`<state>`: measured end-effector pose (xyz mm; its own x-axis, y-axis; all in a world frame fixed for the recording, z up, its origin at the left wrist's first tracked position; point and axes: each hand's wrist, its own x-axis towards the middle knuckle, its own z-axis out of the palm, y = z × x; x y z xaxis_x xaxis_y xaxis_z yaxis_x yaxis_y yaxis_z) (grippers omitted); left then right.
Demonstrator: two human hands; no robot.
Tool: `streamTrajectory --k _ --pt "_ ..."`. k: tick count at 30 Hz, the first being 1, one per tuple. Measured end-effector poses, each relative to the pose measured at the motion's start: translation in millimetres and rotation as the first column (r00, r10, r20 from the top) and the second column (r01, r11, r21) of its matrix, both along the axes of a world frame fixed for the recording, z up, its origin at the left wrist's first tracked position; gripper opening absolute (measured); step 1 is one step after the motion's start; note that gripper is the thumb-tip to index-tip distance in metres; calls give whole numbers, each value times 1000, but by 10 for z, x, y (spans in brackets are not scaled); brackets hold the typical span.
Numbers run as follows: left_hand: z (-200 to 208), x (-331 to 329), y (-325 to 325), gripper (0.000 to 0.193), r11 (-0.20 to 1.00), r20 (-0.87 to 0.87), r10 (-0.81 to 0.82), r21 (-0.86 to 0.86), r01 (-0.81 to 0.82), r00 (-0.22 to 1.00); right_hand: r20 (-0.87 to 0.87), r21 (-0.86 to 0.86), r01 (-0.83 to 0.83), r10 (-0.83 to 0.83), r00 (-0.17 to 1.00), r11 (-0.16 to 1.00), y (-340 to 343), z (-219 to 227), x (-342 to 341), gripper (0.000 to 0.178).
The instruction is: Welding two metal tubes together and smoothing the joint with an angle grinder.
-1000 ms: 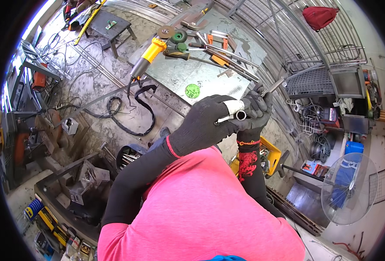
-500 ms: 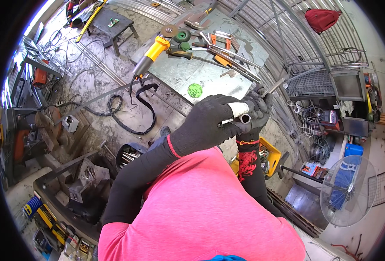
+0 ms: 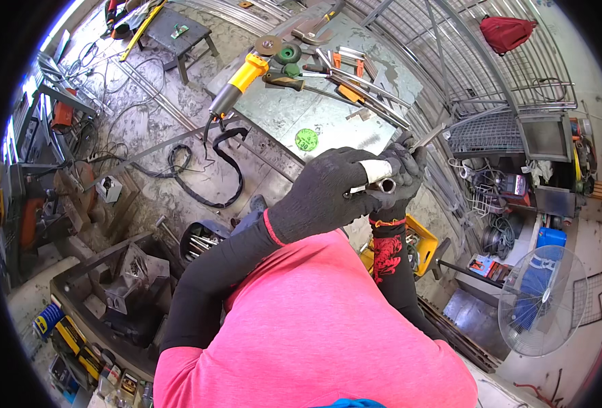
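Observation:
My left hand, in a dark knit glove with a red cuff, is closed around a short metal tube whose round open end faces me. A white wrap shows by its fingers. Pressed up against it is my right hand, also dark-gloved, its fingers curled. A flat, tapering metal strip sticks out beyond the right fingers; its other end is hidden in the hand. Both hands hover just off the near edge of the metal-topped table.
An angle grinder lies across the table's left edge, its black cable looping down to the floor. Clamps and a file lie farther back. Below right is a yellow crate; a fan stands right, a scrap-filled metal bin left.
The whole view has shifted very slightly. Both hands keep nearly the same pose and hold, with the tube's open end turned a little.

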<state>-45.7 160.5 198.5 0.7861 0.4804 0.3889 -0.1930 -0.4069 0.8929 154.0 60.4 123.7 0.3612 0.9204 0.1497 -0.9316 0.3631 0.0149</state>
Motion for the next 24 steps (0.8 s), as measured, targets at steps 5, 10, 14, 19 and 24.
streamTrajectory --k 5,10,14,19,24 --pt "13 31 20 42 998 -9 56 -9 -56 998 252 -525 351 -253 934 775 -58 -83 -201 53" --pt "45 32 31 32 997 -38 83 1 -83 996 190 -492 240 -165 968 837 -197 -252 -192 50" --pt "36 71 31 28 994 34 96 -55 -94 995 158 -424 204 -150 976 882 -189 -202 -251 53" --pt "86 52 36 29 993 10 109 -44 -109 994 104 -216 64 -42 994 974 -225 -186 -210 57" --pt "85 31 42 34 992 8 123 -14 -122 992 148 -455 203 -151 977 867 -215 -180 -240 57"
